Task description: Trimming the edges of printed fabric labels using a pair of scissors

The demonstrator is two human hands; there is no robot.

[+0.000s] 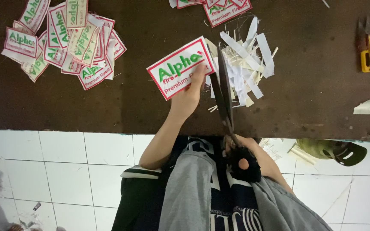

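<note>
Left hand (190, 95) pinched one embroidered patch (180, 67), white with a red border, by its lower right corner, lifted clear of the dark desk (142, 107) so that its right edge was offered to the blades. Right hand (241, 159) was closed through the handles of long black scissors (222, 87), blades slightly parted and pointing away from the body, just beside that edge. Judged: edge trimming, patch held near the cut for control. White offcut strips (247, 64) lay heaped right of the blades, where waste falls. A stack of like patches (63, 40) sat far left, a few more patches (219, 8) at the top edge. Yellow-handled thread snips (366, 49) lay far right, untouched.
</note>
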